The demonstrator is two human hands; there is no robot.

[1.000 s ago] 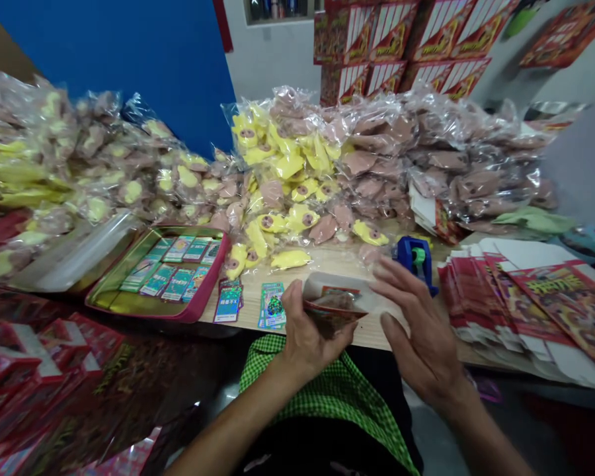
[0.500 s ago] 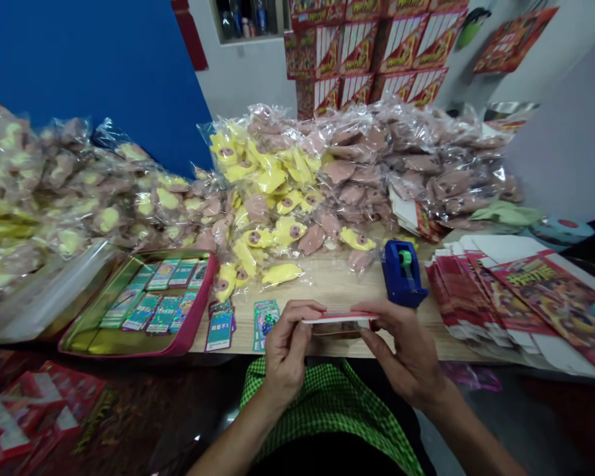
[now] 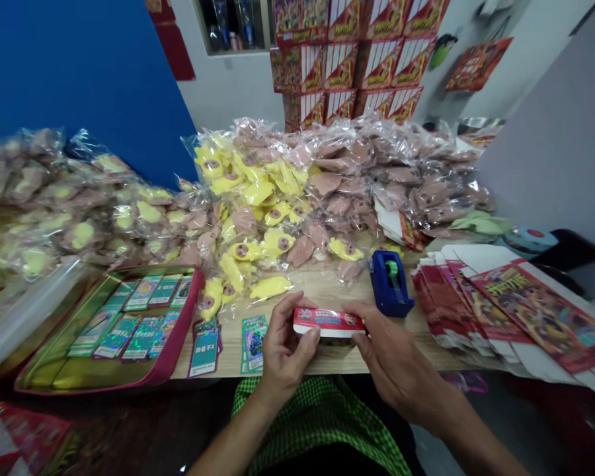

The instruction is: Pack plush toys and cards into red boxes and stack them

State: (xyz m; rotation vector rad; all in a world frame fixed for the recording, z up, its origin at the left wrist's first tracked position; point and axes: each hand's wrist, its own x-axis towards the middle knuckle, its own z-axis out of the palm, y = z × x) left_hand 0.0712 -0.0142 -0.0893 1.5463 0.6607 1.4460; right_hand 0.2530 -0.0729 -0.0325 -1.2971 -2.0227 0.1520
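Gripped between left hand and right hand: red box, apparently.

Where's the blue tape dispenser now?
Head view: the tape dispenser sits right of centre on the table, beyond the right hand and left of the flat cartons.

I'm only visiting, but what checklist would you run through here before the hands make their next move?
1. Both hands on the box: ok. The left hand and right hand hold the red-and-white box at either end.
2. Box flap fully closed: cannot tell. The fingers cover parts of its edge.
3. Tape dispenser upright and close by: ok. It stands on the table just beyond the right hand.
4. Loose card stacks clear of the hands: ok. Both lie left of the left hand, apart from it.
5. Flat cartons squared into a neat pile: not ok. They lie fanned out on the right.
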